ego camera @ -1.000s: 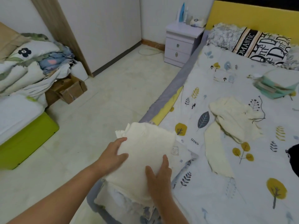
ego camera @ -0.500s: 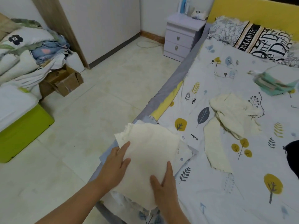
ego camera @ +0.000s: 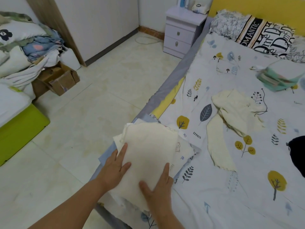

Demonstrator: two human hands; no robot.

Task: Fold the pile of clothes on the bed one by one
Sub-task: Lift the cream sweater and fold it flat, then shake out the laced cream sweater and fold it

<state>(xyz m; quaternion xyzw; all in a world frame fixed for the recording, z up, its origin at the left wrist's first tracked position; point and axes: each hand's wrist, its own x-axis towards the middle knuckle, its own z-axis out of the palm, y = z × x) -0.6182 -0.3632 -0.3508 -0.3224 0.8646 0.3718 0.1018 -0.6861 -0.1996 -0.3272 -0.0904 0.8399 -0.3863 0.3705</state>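
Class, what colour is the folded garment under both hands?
Cream, plain folded knit garment; head view.

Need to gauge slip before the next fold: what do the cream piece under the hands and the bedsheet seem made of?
Cream piece: looks like soft matte knit or gauzy cotton, with a fuzzy surface and wavy edge. Bedsheet: smooth printed woven fabric, probably cotton, flat with fine creases. Neither is certain.

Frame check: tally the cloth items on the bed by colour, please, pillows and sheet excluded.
Cream: 2, the folded cream garment under both hands and the unfolded cream garment.
Mint green: 1, the folded mint green stack.
Black: 1, the black cloth at the frame edge.
Total: 4
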